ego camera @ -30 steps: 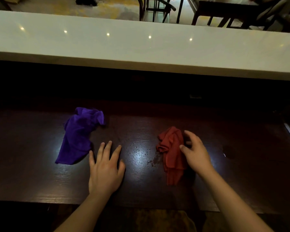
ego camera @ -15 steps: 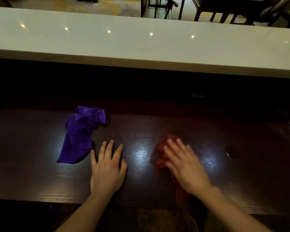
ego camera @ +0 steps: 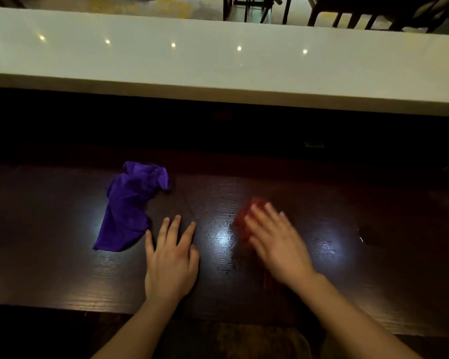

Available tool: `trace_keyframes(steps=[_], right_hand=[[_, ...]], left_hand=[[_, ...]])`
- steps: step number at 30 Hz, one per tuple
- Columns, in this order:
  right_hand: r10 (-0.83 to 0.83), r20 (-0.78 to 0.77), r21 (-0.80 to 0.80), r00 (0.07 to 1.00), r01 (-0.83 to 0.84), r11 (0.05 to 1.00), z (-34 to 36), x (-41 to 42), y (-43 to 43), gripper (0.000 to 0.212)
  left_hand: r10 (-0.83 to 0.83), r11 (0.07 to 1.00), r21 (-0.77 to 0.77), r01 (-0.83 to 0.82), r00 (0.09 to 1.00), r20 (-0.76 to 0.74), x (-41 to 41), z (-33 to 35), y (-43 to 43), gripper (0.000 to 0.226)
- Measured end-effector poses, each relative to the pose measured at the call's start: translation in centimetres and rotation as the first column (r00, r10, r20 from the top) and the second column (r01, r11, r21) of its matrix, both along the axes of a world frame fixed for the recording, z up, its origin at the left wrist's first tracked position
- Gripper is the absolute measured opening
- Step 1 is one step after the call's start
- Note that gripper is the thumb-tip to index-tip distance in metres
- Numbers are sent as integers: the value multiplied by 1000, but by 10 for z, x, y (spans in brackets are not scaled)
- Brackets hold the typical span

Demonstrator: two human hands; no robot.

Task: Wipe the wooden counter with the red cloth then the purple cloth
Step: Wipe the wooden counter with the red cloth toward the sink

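Observation:
My right hand (ego camera: 276, 242) lies flat on the red cloth (ego camera: 244, 221) and presses it onto the dark wooden counter (ego camera: 49, 255). The hand is blurred and hides most of the cloth; only its left and top edges show. My left hand (ego camera: 170, 260) rests palm down on the counter with fingers spread, holding nothing. The crumpled purple cloth (ego camera: 130, 206) lies just left of my left hand, its lower corner close to my little finger.
A raised white ledge (ego camera: 218, 66) runs across the back above a dark recess. Chair and table legs (ego camera: 347, 11) stand beyond it. Small specks and shiny reflections sit on the counter between my hands. The counter's near edge runs just under my wrists.
My right hand moved from beside the red cloth onto it, flattening it, and slid it slightly left and away. My left hand and the purple cloth stayed put.

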State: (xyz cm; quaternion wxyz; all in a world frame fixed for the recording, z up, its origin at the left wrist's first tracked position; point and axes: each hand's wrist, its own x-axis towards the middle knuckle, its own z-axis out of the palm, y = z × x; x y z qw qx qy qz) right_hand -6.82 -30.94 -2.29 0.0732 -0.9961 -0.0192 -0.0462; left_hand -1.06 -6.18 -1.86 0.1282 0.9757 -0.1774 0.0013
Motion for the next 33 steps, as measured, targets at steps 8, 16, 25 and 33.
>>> trace_keyframes(steps=[8,16,25,33], right_hand=[[110,1,90,994,-110,990,0,19,82,50],[-179,-35,150,983,182,972,11,100,76,49],[157,57,49,986,-159,986,1,39,23,45],[-276,45,125,960,269,955,4,27,-2,48]], left_hand=[[11,1000,-29,-12,999,-39,0,1,2,55],[60,985,-160,-57,998,12,0,2,2,50],[45,993,-111,-42,999,22,1,2,2,55],[37,998,-50,-37,999,12,1,3,1,56]])
